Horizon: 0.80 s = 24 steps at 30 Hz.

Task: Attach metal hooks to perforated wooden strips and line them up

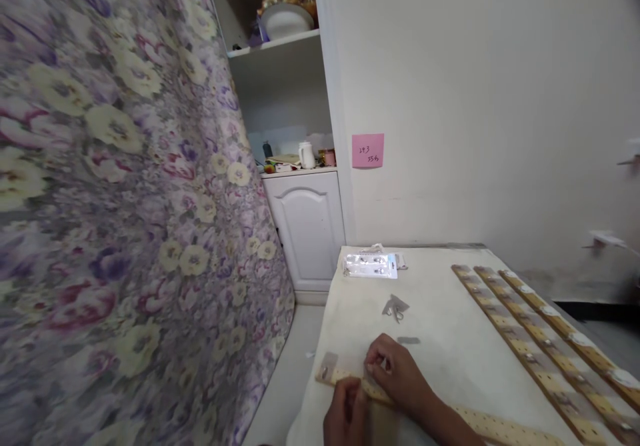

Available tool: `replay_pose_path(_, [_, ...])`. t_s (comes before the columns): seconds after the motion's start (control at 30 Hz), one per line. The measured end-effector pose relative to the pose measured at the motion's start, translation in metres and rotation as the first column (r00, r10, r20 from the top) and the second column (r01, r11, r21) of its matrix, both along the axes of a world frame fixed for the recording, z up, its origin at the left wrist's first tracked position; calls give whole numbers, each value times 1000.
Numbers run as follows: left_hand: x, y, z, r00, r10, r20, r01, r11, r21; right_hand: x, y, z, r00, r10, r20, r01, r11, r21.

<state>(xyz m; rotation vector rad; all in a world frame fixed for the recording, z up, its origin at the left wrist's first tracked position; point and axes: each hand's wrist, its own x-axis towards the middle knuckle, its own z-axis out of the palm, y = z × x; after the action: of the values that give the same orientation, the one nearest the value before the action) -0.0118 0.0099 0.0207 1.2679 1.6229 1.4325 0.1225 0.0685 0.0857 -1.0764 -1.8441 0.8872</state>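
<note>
- The wood strip [371,390] lies on the white surface [440,306], between the two hands; it seems to run under the right arm [443,414] toward four o'clock.
- The left hand [346,411] is curled up, touching the strip's near edge. I can't tell if it grips it.
- The right hand [394,368] is just above the strip. Its fingers bend in with the tips close together. I can't tell if they pinch a tiny thing.
- The strip looks thin, light and stiff. It might slide on the surface, so the long edges look like the best place to hold it.
- A see-through piece [328,361] sits on the strip at the left hand's eleven o'clock. It looks smooth and bendy, so I'd hold its sides.
- From the right hand, a pile of hooks [395,308] is at twelve o'clock, a small grey piece [409,341] at one, a clear pack [370,265] near half past eleven, and three wood boards [545,329] at two to three.
- The right arm hides the strip's middle.
</note>
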Motion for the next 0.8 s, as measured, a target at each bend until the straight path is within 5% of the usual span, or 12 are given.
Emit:
replay_pose_path(0.13, [0,7,9,972,-180,153,185,982,-21,-5,-13,-6,1000,26,-6,-26,996,81])
replay_pose_path(0.23, [-3,7,6,952,-209,222,223,974,-44,-5,-16,-9,999,37,-6,-36,996,78])
replay_pose_path(0.5, [-3,7,5,907,-78,414,140,983,-122,16,-14,-19,998,-58,-22,57,997,-61])
replay_pose_path(0.8, [2,2,12,725,56,687,136,965,-223,8,-18,-51,988,-72,-138,30,958,-285])
